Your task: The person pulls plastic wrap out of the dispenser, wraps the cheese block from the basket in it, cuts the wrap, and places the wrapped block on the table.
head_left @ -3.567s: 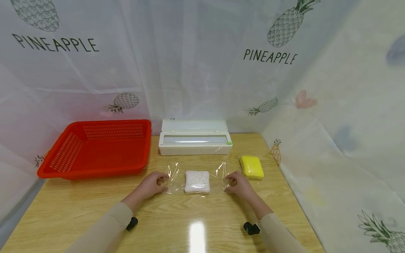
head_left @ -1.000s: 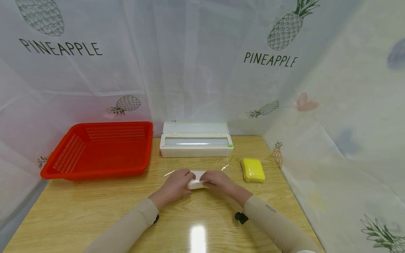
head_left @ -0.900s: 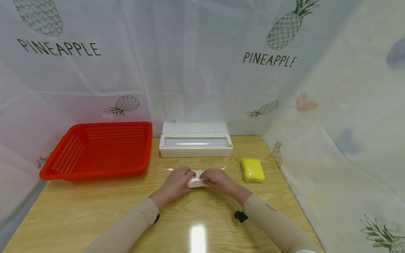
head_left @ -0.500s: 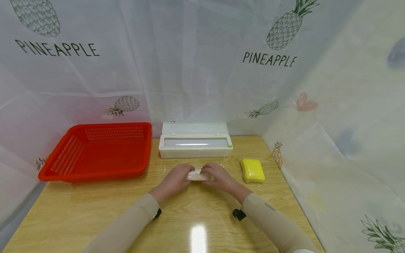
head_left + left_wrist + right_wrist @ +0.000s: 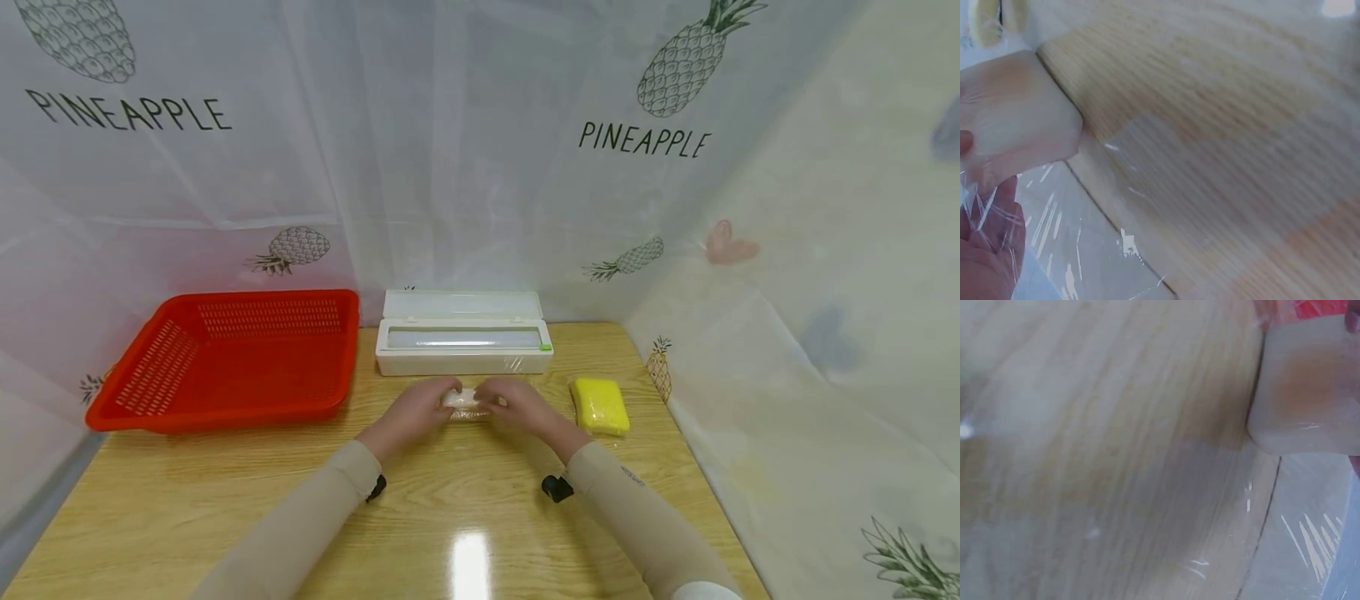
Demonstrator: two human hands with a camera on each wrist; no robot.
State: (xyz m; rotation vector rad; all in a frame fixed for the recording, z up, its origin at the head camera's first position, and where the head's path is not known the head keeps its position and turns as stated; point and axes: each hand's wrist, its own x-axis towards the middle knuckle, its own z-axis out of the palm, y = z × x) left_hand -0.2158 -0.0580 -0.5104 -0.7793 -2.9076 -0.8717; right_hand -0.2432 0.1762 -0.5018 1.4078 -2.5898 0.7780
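Observation:
In the head view, a white, rounded-square block (image 5: pixel 463 399) is tipped up between my hands, near the cling film dispenser's front. My left hand (image 5: pixel 415 415) grips its left side, thumb and fingers on opposite faces. From the right, my right hand (image 5: pixel 522 407) holds the other end the same way. Clear cling film (image 5: pixel 1063 219) hangs around the block and over the left fingers in the left wrist view. The block's broad face (image 5: pixel 1310 387) fills the right wrist view's upper right, a fingertip (image 5: pixel 1352 319) at its edge. Fingers partly hide the block in the head view.
A white cling film dispenser (image 5: pixel 465 362) stands behind the hands, lid raised. To the right lies a yellow block (image 5: pixel 601 407) in glossy clear film. A red plastic basket (image 5: pixel 247 367) sits at the back left of the wooden table (image 5: pixel 420 508), with curtains behind and to the right.
My hands have come inward from the film's side edges and now grip the block, which lay flat before. Over the last second, hands and block have shifted slightly toward the dispenser.

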